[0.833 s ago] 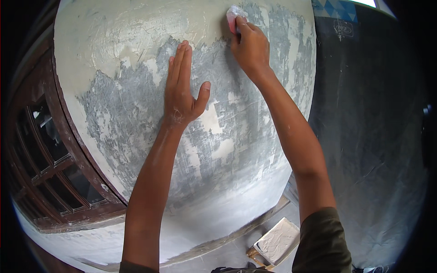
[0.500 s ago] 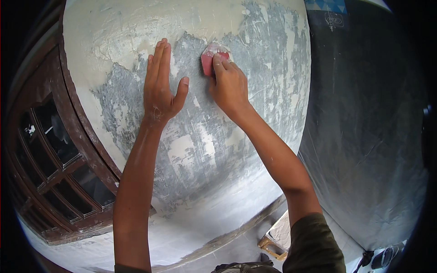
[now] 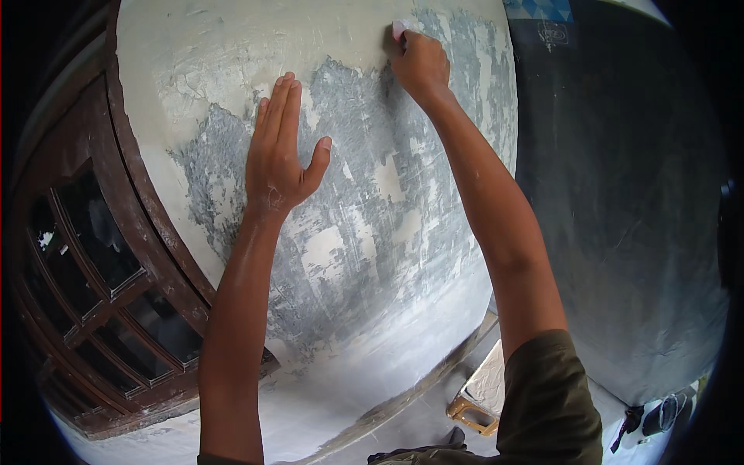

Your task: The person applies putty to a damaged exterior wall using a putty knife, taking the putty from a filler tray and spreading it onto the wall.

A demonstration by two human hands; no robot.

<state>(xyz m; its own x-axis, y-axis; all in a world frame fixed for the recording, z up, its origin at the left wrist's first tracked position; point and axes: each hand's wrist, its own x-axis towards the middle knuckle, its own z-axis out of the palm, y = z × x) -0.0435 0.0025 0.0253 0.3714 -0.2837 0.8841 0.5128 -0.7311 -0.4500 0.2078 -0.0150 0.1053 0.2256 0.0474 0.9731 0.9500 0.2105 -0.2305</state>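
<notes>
A patchy wall (image 3: 364,232) fills the middle, cream plaster along the top and rough grey showing through below. My left hand (image 3: 279,151) lies flat on it at centre left, fingers straight up and thumb apart, holding nothing. Higher and to the right, my right hand (image 3: 422,66) grips a small pink scraper (image 3: 400,29) with white material on it, held against the wall near the upper edge of the grey patch. The fingers largely hide the scraper.
A brown wooden window (image 3: 124,221) with glass panes borders the wall at left. A dark sheet (image 3: 620,194) covers the right side. Down on the floor are a tray of pale paste (image 3: 484,380) on a small wooden stand (image 3: 463,411) and a dark bucket (image 3: 660,415) at lower right.
My right hand swept down and left with the scraper half a second ago, and is now back up and to the right. My left hand stays flat, shifting slightly in view.
</notes>
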